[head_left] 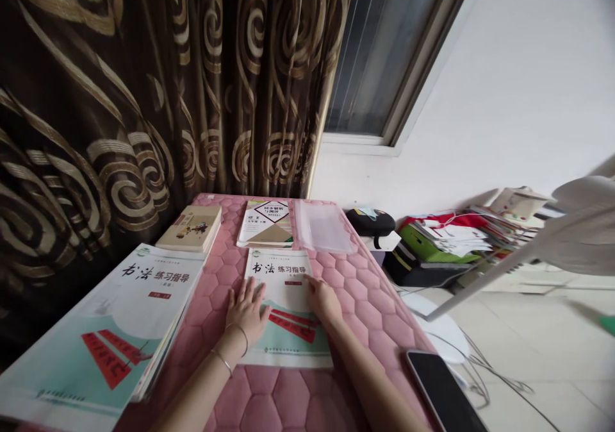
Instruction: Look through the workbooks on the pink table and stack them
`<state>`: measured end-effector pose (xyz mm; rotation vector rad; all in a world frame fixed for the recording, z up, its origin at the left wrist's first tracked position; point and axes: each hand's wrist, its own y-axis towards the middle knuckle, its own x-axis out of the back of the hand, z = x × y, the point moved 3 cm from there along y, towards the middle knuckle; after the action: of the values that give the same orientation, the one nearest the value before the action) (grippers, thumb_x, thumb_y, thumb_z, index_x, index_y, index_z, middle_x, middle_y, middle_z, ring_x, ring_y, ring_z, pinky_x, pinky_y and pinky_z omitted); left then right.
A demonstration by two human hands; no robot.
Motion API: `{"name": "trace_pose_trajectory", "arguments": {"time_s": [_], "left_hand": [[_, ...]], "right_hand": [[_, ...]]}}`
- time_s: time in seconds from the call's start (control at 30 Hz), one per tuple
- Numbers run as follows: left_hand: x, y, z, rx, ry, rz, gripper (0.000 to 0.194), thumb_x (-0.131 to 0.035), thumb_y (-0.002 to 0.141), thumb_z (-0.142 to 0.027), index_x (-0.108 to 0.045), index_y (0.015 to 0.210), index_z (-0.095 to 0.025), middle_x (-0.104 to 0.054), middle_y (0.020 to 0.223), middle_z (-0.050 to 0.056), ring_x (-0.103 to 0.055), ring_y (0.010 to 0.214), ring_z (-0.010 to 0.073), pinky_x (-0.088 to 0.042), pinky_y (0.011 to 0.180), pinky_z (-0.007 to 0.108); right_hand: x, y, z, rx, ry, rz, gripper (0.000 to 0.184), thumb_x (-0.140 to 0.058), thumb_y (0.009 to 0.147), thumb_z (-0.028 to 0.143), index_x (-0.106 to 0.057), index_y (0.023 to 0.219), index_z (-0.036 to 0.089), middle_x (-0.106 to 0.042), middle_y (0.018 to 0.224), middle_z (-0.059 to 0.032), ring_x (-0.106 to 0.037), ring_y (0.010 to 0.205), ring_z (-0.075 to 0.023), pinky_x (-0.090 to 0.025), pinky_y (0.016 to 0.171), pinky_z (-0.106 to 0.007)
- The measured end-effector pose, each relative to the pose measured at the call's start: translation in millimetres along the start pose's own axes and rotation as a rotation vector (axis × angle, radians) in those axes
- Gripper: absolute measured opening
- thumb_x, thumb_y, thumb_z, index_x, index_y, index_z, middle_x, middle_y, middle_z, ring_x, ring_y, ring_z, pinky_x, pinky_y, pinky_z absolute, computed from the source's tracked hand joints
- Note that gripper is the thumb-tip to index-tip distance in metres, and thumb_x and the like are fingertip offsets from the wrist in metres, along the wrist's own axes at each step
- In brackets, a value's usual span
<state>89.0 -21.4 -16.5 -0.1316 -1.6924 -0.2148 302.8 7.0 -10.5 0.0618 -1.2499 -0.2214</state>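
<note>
A white and teal workbook point(281, 278) with red banners on its cover lies flat in the middle of a pink quilted table point(355, 291). My left hand point(247, 310) rests flat on the book's left edge, fingers spread, with thin bracelets on the wrist. My right hand point(323, 299) lies on the book's right edge, its fingers pressing down on the cover. Neither hand holds anything.
A stack of the same workbooks point(106, 329) sits at the left. A beige book point(189, 227), another workbook point(266, 224) and a clear folder point(321, 225) lie at the far end. A phone point(444, 393) lies at the right edge. A dark patterned curtain point(144, 86) hangs behind; cluttered papers point(451, 236) sit on the floor.
</note>
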Motion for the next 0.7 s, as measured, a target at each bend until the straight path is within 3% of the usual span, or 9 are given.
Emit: {"name": "trace_pose_trajectory", "arguments": {"time_s": [0.1, 0.17, 0.3, 0.37, 0.47, 0.6, 0.7], "left_hand": [[-4.2, 13.2, -12.9, 0.014, 0.006, 0.008, 0.062, -0.035, 0.093, -0.048, -0.040, 0.146, -0.016, -0.025, 0.157, 0.016, -0.020, 0.146, 0.0334, -0.012, 0.115, 0.062], [-6.5, 28.7, -29.1, -0.035, -0.016, 0.019, 0.065, -0.032, 0.093, -0.047, -0.038, 0.146, -0.010, -0.025, 0.156, 0.020, -0.020, 0.146, 0.0323, -0.012, 0.117, 0.056], [-8.6, 70.3, -51.6, -0.142, -0.072, 0.057, 0.064, -0.027, 0.095, -0.042, -0.030, 0.149, -0.007, -0.021, 0.158, 0.016, -0.019, 0.146, 0.0272, -0.016, 0.119, 0.046], [-7.4, 89.9, -45.2, -0.145, -0.060, 0.061, 0.063, -0.026, 0.096, -0.041, -0.028, 0.150, -0.008, -0.020, 0.159, 0.013, -0.018, 0.147, 0.0244, -0.014, 0.120, 0.043], [-4.7, 109.9, -16.7, -0.105, -0.043, 0.065, 0.062, -0.022, 0.096, -0.039, -0.027, 0.150, -0.008, -0.019, 0.159, 0.012, -0.018, 0.147, 0.0239, -0.014, 0.120, 0.044], [-3.4, 117.6, 18.2, -0.055, -0.020, 0.060, 0.061, -0.022, 0.096, -0.036, -0.025, 0.151, -0.009, -0.017, 0.159, 0.011, -0.019, 0.147, 0.0242, -0.015, 0.119, 0.045], [-4.3, 116.3, 23.9, -0.048, -0.004, 0.048, 0.061, -0.023, 0.096, -0.036, -0.025, 0.151, -0.011, -0.018, 0.160, 0.010, -0.019, 0.147, 0.0243, -0.015, 0.119, 0.045]], "right_hand": [[1.5, -2.2, 2.4, -0.018, 0.067, 0.064, 0.045, -0.034, 0.095, 0.020, -0.062, 0.128, 0.028, -0.069, 0.106, -0.0113, -0.067, 0.088, -0.0207, -0.048, 0.070, -0.028], [2.3, -3.4, 3.7, -0.028, 0.062, 0.090, 0.045, -0.034, 0.095, 0.020, -0.060, 0.131, 0.028, -0.067, 0.107, -0.0114, -0.067, 0.089, -0.0203, -0.047, 0.069, -0.027], [1.3, -3.6, 5.1, -0.028, 0.038, 0.121, 0.045, -0.034, 0.096, 0.022, -0.057, 0.134, 0.026, -0.066, 0.107, -0.0110, -0.066, 0.089, -0.0196, -0.047, 0.067, -0.026], [-0.7, -2.7, 4.8, -0.021, 0.011, 0.139, 0.045, -0.033, 0.096, 0.023, -0.055, 0.136, 0.027, -0.066, 0.108, -0.0110, -0.067, 0.089, -0.0197, -0.048, 0.066, -0.026], [-4.1, -1.7, 3.2, -0.006, -0.023, 0.155, 0.047, -0.031, 0.096, 0.021, -0.052, 0.137, 0.028, -0.065, 0.111, -0.0117, -0.067, 0.090, -0.0214, -0.049, 0.065, -0.028], [-1.8, -4.3, 2.6, -0.007, -0.034, 0.137, 0.047, -0.030, 0.097, 0.021, -0.053, 0.137, 0.031, -0.065, 0.108, -0.0119, -0.067, 0.085, -0.0220, -0.048, 0.065, -0.030], [7.4, -5.1, 12.8, -0.009, -0.119, 0.092, 0.045, -0.031, 0.096, 0.019, -0.059, 0.130, 0.027, -0.064, 0.111, -0.0143, -0.065, 0.092, -0.0248, -0.049, 0.069, -0.032]]}}
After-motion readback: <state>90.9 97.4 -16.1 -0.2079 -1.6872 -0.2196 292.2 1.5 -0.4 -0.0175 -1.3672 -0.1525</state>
